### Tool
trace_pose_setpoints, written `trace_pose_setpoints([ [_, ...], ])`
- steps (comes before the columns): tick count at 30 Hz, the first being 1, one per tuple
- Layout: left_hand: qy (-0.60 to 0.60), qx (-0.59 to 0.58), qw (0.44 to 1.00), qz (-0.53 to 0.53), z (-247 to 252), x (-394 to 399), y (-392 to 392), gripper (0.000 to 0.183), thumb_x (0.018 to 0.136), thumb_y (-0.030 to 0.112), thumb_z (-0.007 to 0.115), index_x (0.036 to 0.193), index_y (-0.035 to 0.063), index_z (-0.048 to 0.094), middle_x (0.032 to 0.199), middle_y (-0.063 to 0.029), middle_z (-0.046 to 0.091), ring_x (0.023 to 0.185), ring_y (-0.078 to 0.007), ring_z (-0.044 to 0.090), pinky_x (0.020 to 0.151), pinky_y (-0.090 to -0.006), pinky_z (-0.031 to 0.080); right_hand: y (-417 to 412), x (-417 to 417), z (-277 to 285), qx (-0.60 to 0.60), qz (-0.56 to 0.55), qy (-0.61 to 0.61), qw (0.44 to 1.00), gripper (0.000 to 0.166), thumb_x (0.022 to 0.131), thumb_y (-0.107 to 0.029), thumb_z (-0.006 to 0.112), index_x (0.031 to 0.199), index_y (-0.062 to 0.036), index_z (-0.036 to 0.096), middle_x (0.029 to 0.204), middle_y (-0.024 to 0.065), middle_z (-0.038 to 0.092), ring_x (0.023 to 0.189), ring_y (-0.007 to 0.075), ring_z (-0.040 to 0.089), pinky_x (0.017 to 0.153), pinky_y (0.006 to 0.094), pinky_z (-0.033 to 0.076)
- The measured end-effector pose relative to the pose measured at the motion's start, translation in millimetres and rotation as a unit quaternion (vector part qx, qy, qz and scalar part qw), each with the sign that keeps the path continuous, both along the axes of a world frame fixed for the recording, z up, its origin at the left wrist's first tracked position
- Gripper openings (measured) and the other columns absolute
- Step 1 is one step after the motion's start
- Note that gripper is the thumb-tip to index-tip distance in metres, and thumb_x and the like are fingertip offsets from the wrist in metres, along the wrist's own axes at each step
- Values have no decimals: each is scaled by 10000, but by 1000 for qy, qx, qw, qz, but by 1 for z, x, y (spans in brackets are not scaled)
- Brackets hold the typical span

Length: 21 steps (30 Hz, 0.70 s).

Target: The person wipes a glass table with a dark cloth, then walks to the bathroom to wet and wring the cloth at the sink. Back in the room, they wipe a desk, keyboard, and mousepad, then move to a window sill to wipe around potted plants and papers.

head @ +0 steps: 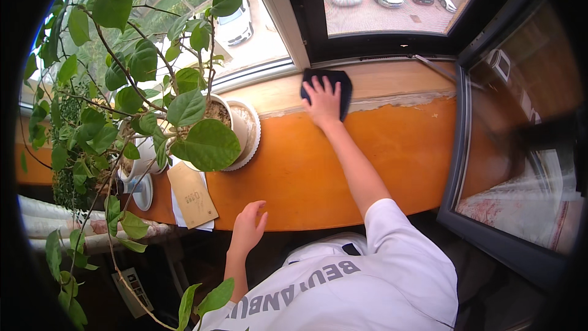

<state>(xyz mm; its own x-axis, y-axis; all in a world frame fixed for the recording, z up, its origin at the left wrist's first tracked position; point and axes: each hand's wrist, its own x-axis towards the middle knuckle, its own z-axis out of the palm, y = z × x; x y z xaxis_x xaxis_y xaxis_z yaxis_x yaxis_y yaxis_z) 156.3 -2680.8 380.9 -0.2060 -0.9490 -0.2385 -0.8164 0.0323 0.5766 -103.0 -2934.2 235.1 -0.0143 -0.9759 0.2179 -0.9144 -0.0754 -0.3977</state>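
My right hand (324, 102) lies flat with spread fingers on a dark folded cloth (345, 86), pressing it onto the pale strip of the wooden windowsill (395, 78) close to the window frame. Part of the cloth is hidden under the palm. My left hand (249, 226) hovers by the front edge of the orange-brown sill board (294, 174), fingers loosely apart and nothing in them. Nearest to it is a brown paper envelope (193, 195) on white sheets. Peeling paint (395, 100) runs along the seam between the pale strip and the orange board.
A leafy plant in a white pot (236, 124) stands on a scalloped saucer (254, 147) at left, its branches reaching towards me. Behind it is another white pot (144, 156). An inward-opened window sash (452, 165) bounds the right side, with a metal stay (434, 65). A patterned curtain (92, 227) hangs lower left.
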Motion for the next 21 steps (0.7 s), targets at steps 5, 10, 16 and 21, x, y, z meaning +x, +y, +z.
trace_pose_setpoints([
  [5, -2, -27, 992, -127, 18, -53, -47, 323, 890, 106, 639, 1194, 15, 576, 1115, -158, 632, 930, -319, 631, 843, -407, 487, -41, 98, -4, 59, 249, -27, 966, 420, 918, -350, 552, 1324, -250, 599, 1517, 21, 436, 1433, 239, 330, 1195, 559, 134],
  [10, -8, -22, 1000, -16, 19, 1, -40, 312, 890, 100, 639, 1185, 11, 583, 1116, -166, 644, 952, -333, 639, 845, -413, 503, -37, 10, -13, 6, 113, -73, 991, 418, 888, -299, 551, 1293, -219, 622, 1466, 41, 497, 1395, 235, 379, 1186, 517, 186],
  [16, -80, 15, 996, 41, -5, 66, 7, 318, 885, 106, 649, 1182, 7, 590, 1116, -165, 657, 954, -323, 653, 833, -401, 521, 4, -211, -29, -42, -305, 49, 950, 484, 900, -353, 552, 1363, -214, 566, 1488, 61, 473, 1403, 288, 369, 1150, 601, 183],
  [21, -38, 118, 988, 88, 7, 47, 2, 319, 914, 147, 619, 1195, -1, 586, 1159, -180, 634, 1084, -341, 609, 940, -384, 487, 12, -123, -26, -63, -206, 25, 976, 424, 888, -282, 564, 1306, -222, 602, 1463, 31, 501, 1372, 264, 404, 1127, 569, 219],
])
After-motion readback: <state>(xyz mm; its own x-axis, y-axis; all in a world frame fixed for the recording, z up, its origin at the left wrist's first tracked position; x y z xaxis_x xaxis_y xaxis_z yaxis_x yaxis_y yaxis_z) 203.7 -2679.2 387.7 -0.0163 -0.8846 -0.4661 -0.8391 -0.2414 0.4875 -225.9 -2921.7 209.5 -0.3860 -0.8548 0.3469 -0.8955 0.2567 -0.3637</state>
